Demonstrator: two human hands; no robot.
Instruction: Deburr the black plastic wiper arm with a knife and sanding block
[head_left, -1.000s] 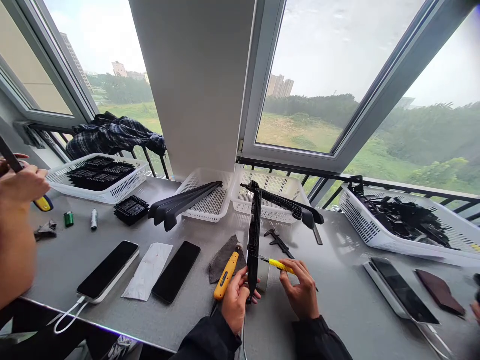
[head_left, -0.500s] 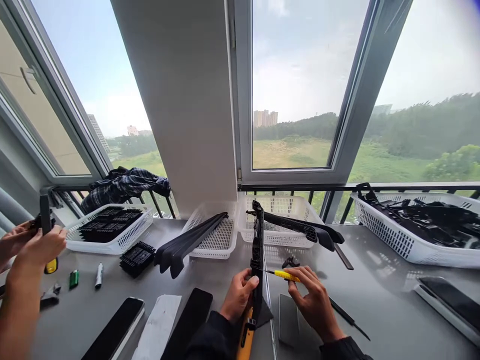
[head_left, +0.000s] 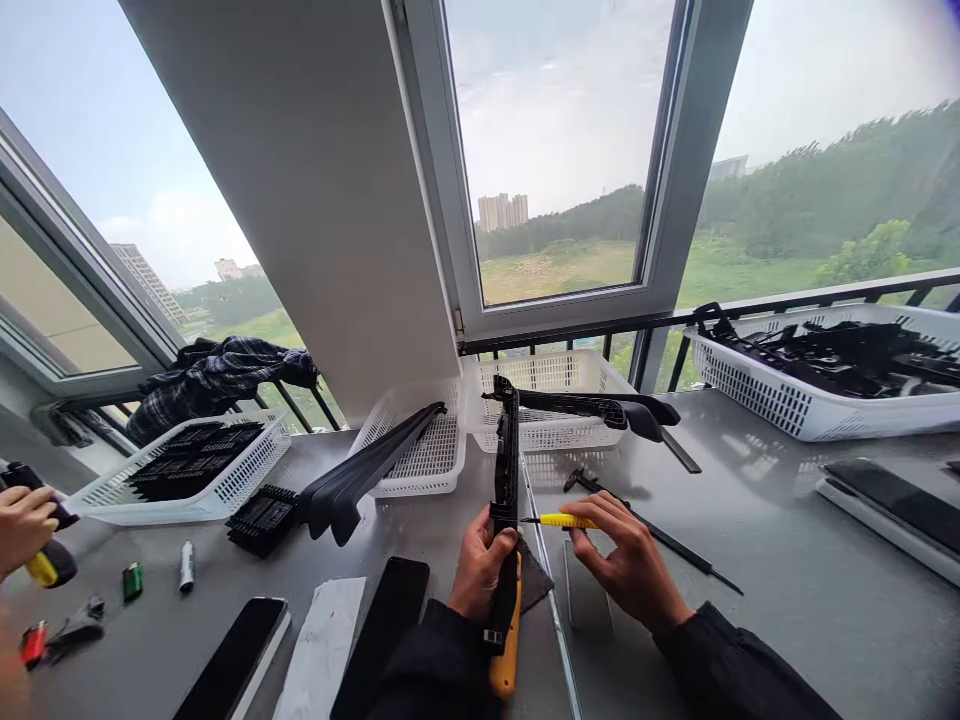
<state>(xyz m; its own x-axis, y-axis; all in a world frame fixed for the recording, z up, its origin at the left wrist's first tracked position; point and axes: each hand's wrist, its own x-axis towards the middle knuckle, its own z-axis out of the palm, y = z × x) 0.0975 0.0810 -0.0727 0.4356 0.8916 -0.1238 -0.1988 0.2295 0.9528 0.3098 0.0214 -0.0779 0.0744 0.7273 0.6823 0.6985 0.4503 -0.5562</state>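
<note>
My left hand (head_left: 484,568) is closed around a long black plastic part (head_left: 507,465) that stands pointing away from me. My right hand (head_left: 628,560) pinches the yellow handle of a small screwdriver (head_left: 564,520), whose thin shaft points left at the part's right side; whether the tip touches it I cannot tell. Below my left hand lies an orange-handled tool (head_left: 508,650), partly hidden by the part and my sleeve. A long thin metal strip (head_left: 559,630) runs just right of it. Near my right hand, a black caliper-like tool (head_left: 660,540) lies on the grey table.
White baskets stand along the window: one with black grids (head_left: 281,440), one under black curved pieces (head_left: 450,470), one behind the part (head_left: 555,440), one with black parts (head_left: 765,400). A phone (head_left: 232,655) lies front left. Another person's hand (head_left: 26,530) holds a dark object at far left.
My view has tilted and shifted, so the scene sits differently. My hands keep their grips, with the screwdriver still beside the black part. The other person's hands have moved towards the left edge.
</note>
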